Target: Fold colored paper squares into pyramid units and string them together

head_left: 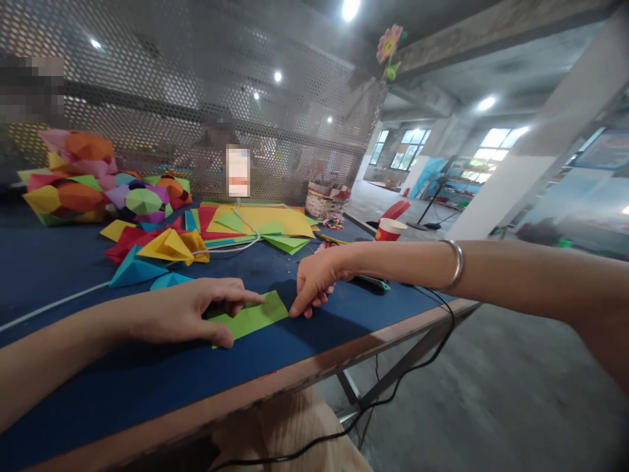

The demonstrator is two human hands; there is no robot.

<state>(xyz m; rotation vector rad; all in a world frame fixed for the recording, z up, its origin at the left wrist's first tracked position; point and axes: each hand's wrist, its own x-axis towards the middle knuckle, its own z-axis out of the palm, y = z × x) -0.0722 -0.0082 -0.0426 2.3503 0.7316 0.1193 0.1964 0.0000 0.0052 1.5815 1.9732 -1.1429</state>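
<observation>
I observe a green paper strip (253, 322) flat on the blue tabletop (368, 314), the left hand (196, 311) spread across it, the right hand (317, 282) curled at its right end, pinch unconfirmed; it appears light, pliable and crease-prone, best held by its edges.

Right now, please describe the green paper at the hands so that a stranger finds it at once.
Start from the blue tabletop and go to its near side. Between the left hand and the right hand lies a narrow green paper strip. Unlike the green sheets in the colourful pile behind, it lies apart, with the left hand touching it.
</observation>
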